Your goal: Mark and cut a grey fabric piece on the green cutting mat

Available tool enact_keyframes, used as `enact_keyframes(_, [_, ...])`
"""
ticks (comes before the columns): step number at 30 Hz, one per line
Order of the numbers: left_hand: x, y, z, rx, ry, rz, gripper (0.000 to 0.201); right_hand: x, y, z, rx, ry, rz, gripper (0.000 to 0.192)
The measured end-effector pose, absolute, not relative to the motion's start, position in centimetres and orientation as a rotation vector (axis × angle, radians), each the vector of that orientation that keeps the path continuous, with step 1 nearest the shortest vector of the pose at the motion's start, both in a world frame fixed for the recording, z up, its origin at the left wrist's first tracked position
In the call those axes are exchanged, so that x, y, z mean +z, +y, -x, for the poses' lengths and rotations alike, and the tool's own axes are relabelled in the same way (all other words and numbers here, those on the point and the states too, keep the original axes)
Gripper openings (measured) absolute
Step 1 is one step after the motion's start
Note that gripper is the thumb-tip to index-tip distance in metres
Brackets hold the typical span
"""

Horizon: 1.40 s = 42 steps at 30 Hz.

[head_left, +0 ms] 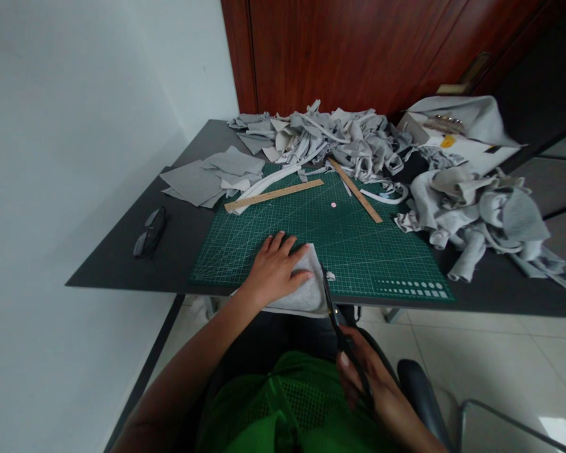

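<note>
My left hand (277, 267) lies flat with fingers spread on a light grey fabric piece (309, 289), pressing it against the green cutting mat (358, 251). The fabric's near part overhangs the table's front edge. My right hand (365, 365) is closed around the handles of black scissors (331, 302). Their blades lie along the right edge of the fabric; whether they are parted I cannot tell. A small pale scrap (331, 276) sits just right of the blades.
Two wooden rulers (273, 195) lie on the mat, near a pink dot (333, 204). Flat grey sheets (202, 181) and glasses (149, 233) are at left. Heaped scraps (344, 138), rolled fabric (481, 207) and a white box (466, 145) occupy the back and right.
</note>
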<state>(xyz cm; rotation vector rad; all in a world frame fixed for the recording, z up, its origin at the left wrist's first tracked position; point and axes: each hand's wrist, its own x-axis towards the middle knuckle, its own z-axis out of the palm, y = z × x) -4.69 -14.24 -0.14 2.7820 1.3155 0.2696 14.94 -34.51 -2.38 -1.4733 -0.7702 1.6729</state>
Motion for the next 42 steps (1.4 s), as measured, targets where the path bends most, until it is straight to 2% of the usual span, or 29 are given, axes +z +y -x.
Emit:
enact_keyframes(4, [-0.3,-13.7,5.0,0.277,1.286,-2.767,0.07,-1.9,-33.8,-14.9,1.657,-0.809,1.494,0.077])
enact_keyframes(12, [-0.6,-13.4,5.4,0.311,1.231,-2.783,0.071,-0.5,-33.1,-14.4,1.634,-0.801,1.606,0.097])
enact_keyframes(19, [-0.8,-13.2,5.5,0.316,1.214,-2.765,0.075,-0.4,-33.3,-14.2,1.619,-0.863,1.633,0.095])
enact_keyframes(24, [-0.7,-13.2,5.5,0.313,1.213,-2.741,0.074,-0.5,-33.6,-14.3,1.638,-0.831,1.661,0.102])
enact_keyframes(42, [-0.9,-13.3,5.5,0.344,1.211,-2.739,0.076,0.3,-34.4,-13.4,1.587,-0.751,1.652,0.09])
